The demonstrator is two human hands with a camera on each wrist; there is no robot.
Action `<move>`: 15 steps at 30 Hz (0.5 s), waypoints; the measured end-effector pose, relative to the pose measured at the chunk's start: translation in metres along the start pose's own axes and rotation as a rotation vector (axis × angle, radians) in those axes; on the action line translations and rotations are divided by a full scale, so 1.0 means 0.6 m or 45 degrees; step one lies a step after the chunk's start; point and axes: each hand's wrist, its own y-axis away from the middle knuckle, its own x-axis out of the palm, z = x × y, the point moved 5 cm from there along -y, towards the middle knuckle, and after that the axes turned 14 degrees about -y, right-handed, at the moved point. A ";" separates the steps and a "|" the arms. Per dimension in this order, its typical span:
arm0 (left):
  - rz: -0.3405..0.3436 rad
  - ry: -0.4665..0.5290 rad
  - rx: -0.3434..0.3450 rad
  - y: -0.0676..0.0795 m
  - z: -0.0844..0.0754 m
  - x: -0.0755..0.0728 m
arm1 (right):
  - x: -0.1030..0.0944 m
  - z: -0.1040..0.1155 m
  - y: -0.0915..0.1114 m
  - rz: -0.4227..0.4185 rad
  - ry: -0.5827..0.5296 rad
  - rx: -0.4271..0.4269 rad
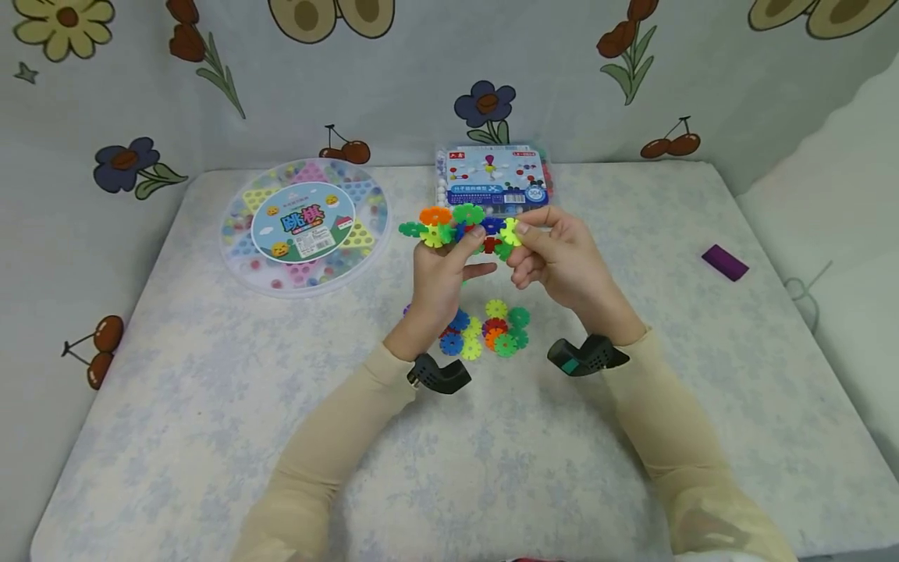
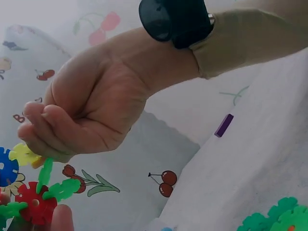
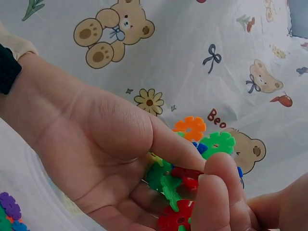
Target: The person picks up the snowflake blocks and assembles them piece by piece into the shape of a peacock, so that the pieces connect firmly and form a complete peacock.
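Here, a cluster of joined notched discs (image 1: pixel 469 214) is held above the counter (image 1: pixel 211 429): the left hand (image 1: pixel 437 281) grips it between thumb and fingers (image 1: pixel 481 271), the right hand (image 1: pixel 565 261) pinches its yellow disc (image 1: pixel 510 232). Below lie more discs (image 1: pixel 497 328); beyond, a labelled box (image 1: pixel 495 178) and round game case (image 1: pixel 303 222).

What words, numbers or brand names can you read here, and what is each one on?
"跳棋": oval light-blue label on the round clear plastic game board.
"304", probably: rectangular blue-and-clear plastic box; its other print is too small or blurred.
"Beo", last letter uncertain: white cartoon-print cloth.
The oval label's smaller print is also unreadable.
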 end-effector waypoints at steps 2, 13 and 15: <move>0.021 -0.030 -0.016 -0.002 -0.001 -0.002 | -0.001 -0.001 0.000 0.000 0.002 0.004; 0.085 -0.214 -0.174 -0.010 0.003 -0.010 | -0.012 0.005 -0.003 -0.066 0.351 -0.035; 0.083 -0.208 -0.195 -0.012 0.005 -0.012 | -0.013 0.006 -0.004 -0.058 0.378 -0.038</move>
